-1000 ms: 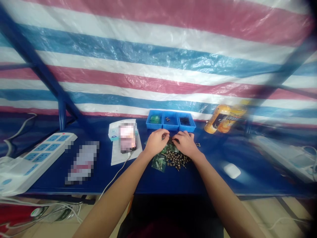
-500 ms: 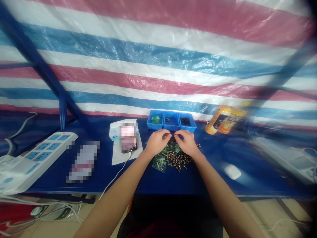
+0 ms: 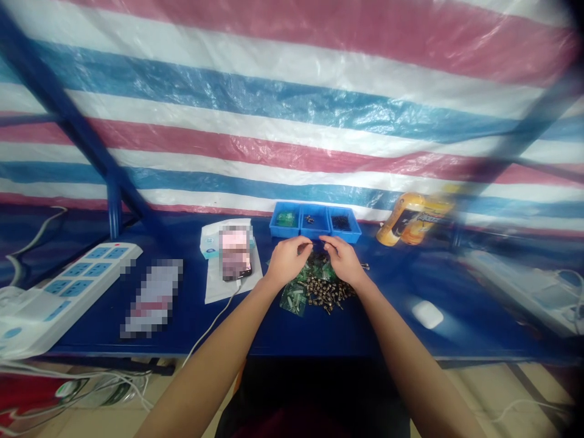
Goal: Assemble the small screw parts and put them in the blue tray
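My left hand (image 3: 288, 260) is closed in a pinch above the far side of a pile of small metal fittings (image 3: 326, 295). What its fingertips hold is too small to make out. Facing it, a short gap away, is my right hand (image 3: 344, 261), its thumb and index finger slightly apart with nothing visible between them. Small clear packets (image 3: 293, 300) with green tints and pale pieces lie against the pile. Just beyond both hands stand three joined blue bins: the left bin (image 3: 285, 232) holds green packets, the middle bin (image 3: 314, 229) a few metal fittings, the right bin (image 3: 345, 233) small dark pieces.
Left of the hands, a phone (image 3: 236, 252) with a charging cable leans on a box. Farther left are a blurred-out item (image 3: 155, 298) and a white power strip (image 3: 77, 286). Orange bottles (image 3: 401, 219) and a white earbud case (image 3: 427, 314) are on the right. Striped sheeting (image 3: 292, 121) hangs behind.
My fingertips have drawn a little apart from each other. The right thumb and index finger have loosened from their pinch. Pile and bins look the same.
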A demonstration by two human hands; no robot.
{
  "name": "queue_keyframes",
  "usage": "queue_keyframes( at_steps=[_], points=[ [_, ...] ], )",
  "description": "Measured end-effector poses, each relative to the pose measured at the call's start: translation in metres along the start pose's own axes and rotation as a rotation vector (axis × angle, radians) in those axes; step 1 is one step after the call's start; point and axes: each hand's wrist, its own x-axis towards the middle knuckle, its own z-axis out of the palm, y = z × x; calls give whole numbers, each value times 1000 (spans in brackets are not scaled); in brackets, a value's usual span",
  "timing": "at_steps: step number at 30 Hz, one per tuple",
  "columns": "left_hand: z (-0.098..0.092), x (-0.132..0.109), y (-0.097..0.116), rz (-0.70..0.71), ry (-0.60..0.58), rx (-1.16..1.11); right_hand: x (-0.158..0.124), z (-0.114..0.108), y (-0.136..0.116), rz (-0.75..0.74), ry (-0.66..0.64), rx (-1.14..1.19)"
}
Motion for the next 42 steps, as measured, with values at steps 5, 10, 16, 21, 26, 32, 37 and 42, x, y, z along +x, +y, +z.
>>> queue_keyframes(
  at_steps=[5, 10, 16, 21, 26, 32, 37, 42],
  points=[
    [-1, 0, 0, 0, -7, -7, -1, 1, -3, 118, 23, 149],
    [0, -1, 1, 0, -3, -9, -2, -4, -12, 184, 147, 106],
    [0, 0, 1, -5, -19, -14, 1, -7, -8, 327, 225, 148],
    [0, -1, 0, -8, -38, -20, 4, -6, 0, 468, 331, 381],
    [1, -1, 1, 0, -46, -13, 5, -5, 1, 450, 385, 393],
    [1, -1, 1, 41, -57, -1, 1, -2, -8, 194, 70, 329],
    [1, -1, 0, 14, -25, 47, -2, 5, -7, 97, -59, 326],
    [0, -1, 2, -5, -46, 47, -2, 4, -9, 96, -89, 351]
  ],
)
